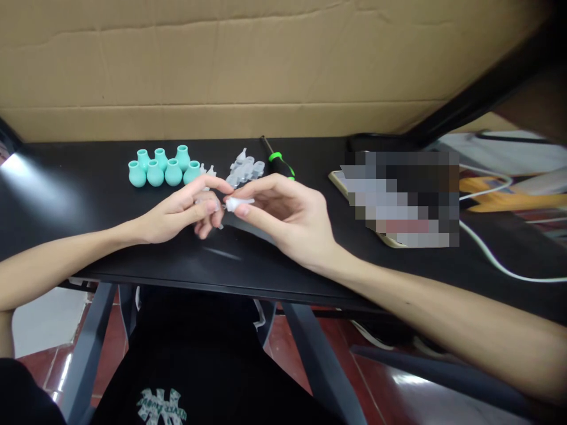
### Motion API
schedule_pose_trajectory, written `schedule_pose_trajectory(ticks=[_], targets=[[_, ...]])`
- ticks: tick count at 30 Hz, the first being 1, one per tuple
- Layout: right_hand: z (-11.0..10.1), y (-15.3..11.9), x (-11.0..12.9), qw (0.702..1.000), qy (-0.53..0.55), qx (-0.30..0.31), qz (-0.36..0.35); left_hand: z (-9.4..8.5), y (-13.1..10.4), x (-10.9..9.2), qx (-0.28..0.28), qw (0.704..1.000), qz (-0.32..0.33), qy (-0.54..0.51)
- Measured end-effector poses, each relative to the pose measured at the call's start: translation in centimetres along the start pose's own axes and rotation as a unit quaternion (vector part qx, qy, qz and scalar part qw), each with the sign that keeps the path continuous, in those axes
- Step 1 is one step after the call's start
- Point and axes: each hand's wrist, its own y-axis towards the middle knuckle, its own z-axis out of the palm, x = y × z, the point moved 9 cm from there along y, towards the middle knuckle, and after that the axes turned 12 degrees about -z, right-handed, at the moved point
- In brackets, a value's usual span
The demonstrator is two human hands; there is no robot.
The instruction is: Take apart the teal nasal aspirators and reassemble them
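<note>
Between thumb and fingers, my right hand (295, 221) grips a small white plastic piece (238, 203) with a thin stem pointing right. My left hand (181, 209) meets it from the left, its fingers closed around a small translucent piece that they partly hide. Behind my left hand stand several turquoise bulb-shaped pieces (155, 172) with open necks, in two rows. A cluster of translucent pieces (245, 171) lies beyond my fingertips, and a few more whitish tips show beside the turquoise ones.
A screwdriver (281, 165) with a black and green handle lies behind my right hand. To the right are a phone-like device (398, 200) with a blurred-out screen, a white cable (496, 260) and a yellow object (509, 202). Cardboard (221, 71) rises behind the black table (146, 257).
</note>
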Motion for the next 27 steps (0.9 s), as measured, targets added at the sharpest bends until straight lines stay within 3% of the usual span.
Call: schedule_pose_trajectory(ticks=[5, 11, 19, 27], targets=[[-0.3, -0.1, -1.6, 0.993, 0.095, -0.032, 0.059, -1.2, -0.4, -2.0, -0.066, 0.99, 0.102, 0.072], [0.7, -0.3, -2.6, 0.978, 0.169, -0.015, 0.12, -3.0, -0.9, -2.3, -0.159, 0.957, 0.166, 0.174], [1.8, -0.6, -2.1, 0.971, 0.181, 0.032, 0.15, -2.0, -0.9, -2.3, -0.129, 0.978, 0.118, 0.116], [1.7, -0.5, -2.1, 0.973, 0.174, 0.037, 0.147, -2.1, -1.4, -2.3, -0.167, 0.974, 0.111, 0.107]])
